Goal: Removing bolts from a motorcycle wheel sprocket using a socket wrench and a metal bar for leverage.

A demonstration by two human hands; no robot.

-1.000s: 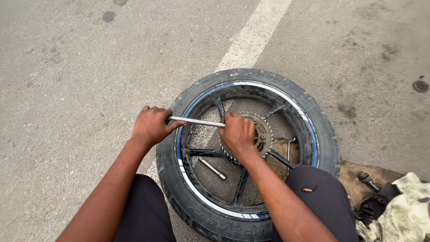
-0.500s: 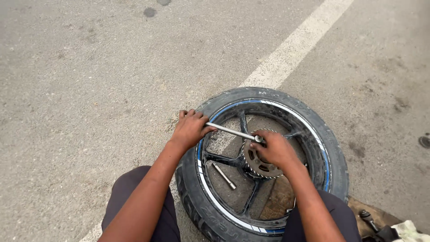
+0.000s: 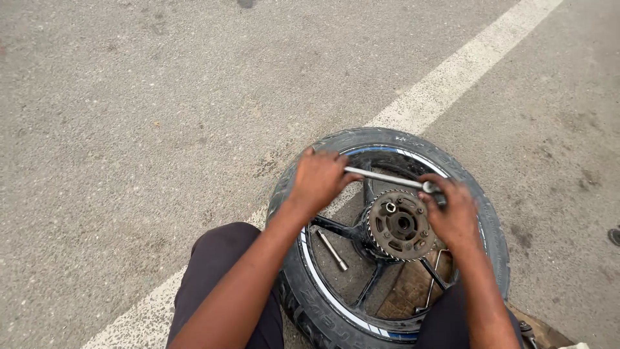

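Wheel [image 3: 336, 310] lies flat on asphalt, between the person's knees, tyre [image 3: 387, 139] on, black spoked rim w/ a blue stripe round the edge. It sits across a white road line [image 3: 465, 71] that runs from lower left to upper right.

Sprocket [image 3: 400, 225] is at the hub, toothed, rusty-brown, nuts round its face, centre hole dark.

Left hand [image 3: 320, 181] is over the far-left part of the rim, fingers curled shut round the end of a wrench [image 3: 381, 177]. The wrench is a thin silver bar, running from that hand rightward & slightly down to the right hand, above the spokes, just beyond the sprocket's far edge.

Right hand [image 3: 455, 216] sits at the wrench's other end, at the sprocket's right edge, fingers closed over the head [image 3: 429, 187]. Head shows as a small bright knob between thumb & fingers; what it sits on is hidden by the hand, can't tell.

Both forearms come in from the bottom, dark trousers [image 3: 219, 278] on the left knee, right knee at the bottom edge.

Inside the wheel, on the ground between spokes left of the sprocket: a short loose metal rod [image 3: 332, 251], lying slanted, apart from both hands. Lower right between spokes: a brown board [image 3: 407, 291] under the wheel & a thin bent wire piece [image 3: 434, 278]. Small dark thing at the far right edge [image 3: 613, 236], too cut off to tell
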